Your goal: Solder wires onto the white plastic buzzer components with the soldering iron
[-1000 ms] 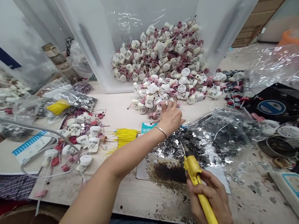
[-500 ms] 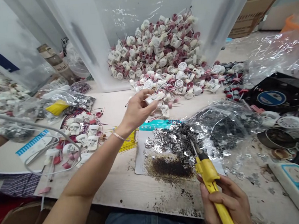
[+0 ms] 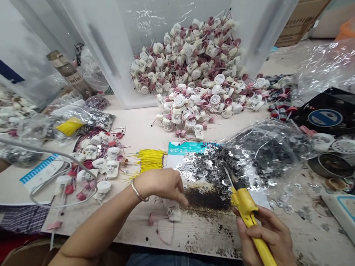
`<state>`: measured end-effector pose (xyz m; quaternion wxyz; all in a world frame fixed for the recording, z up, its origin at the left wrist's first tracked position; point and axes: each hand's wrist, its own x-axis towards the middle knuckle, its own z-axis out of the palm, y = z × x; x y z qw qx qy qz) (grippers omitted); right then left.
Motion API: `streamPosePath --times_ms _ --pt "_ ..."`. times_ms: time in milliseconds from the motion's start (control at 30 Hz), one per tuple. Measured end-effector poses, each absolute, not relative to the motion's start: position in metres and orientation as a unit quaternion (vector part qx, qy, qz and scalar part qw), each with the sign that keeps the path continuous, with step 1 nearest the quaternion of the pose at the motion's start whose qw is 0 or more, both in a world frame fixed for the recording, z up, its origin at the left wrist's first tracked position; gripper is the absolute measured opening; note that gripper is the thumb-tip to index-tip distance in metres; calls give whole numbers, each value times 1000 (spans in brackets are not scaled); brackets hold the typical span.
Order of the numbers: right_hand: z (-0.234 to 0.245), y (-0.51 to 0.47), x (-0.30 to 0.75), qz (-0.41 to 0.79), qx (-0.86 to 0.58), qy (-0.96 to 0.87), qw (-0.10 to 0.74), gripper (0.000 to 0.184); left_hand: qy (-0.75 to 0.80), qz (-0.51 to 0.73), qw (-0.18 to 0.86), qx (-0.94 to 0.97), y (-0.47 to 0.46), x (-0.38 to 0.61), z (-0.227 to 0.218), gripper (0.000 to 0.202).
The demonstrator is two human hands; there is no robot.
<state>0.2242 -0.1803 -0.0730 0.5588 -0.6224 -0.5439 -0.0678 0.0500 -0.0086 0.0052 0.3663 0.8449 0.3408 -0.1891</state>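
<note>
My left hand rests on the table near the front edge, fingers curled down on a small white plastic part with a pink cap and thin wire trailing left. My right hand grips the yellow handle of a soldering iron, its tip pointing up-left into a heap of small shiny metal pieces. A scorched dark patch lies on the mat between both hands. A bundle of yellow wires sits just above my left wrist.
A big pile of white and pink parts spills from a clear bin at the back. More such parts lie at left beside a grey cable. Clear plastic bags, a black fan and clutter fill the right side.
My left hand picked one white part from the pile at the back, carried it toward me and set it down on the table by the scorched patch. The soldering iron barely moved.
</note>
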Motion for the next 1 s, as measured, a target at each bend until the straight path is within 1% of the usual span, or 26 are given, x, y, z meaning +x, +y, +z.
streamPosePath --times_ms 67,133,233,333,467,567,633,667,767,867,1000 --pt "-71 -181 222 -62 -639 -525 559 21 342 -106 263 896 6 67 -3 18" --pt "-69 -181 221 -57 -638 -524 561 21 352 -39 178 918 27 87 -14 23" --pt "-68 -182 221 -52 -628 -531 566 21 352 17 115 929 56 114 -35 27" --pt "-70 -183 223 -54 -627 -537 563 20 331 44 86 939 70 127 -50 28" --pt "-72 -187 229 -61 -631 -528 565 20 327 65 84 939 69 126 -52 29" --pt "-72 -188 230 -65 -640 -507 573 21 320 57 120 938 63 123 -49 17" --pt "-71 -188 231 -66 -650 -498 571 21 313 50 149 937 59 124 -49 14" --pt "-71 -188 232 -68 -652 -499 568 21 315 50 158 935 57 125 -51 15" --pt "-70 -188 233 -67 -650 -509 561 21 330 53 172 927 49 132 -57 28" --pt "-69 -191 234 -70 -644 -507 569 21 319 33 192 927 37 141 -60 38" --pt "-69 -196 234 -75 -642 -504 573 21 284 -1 222 933 18 150 -55 37"
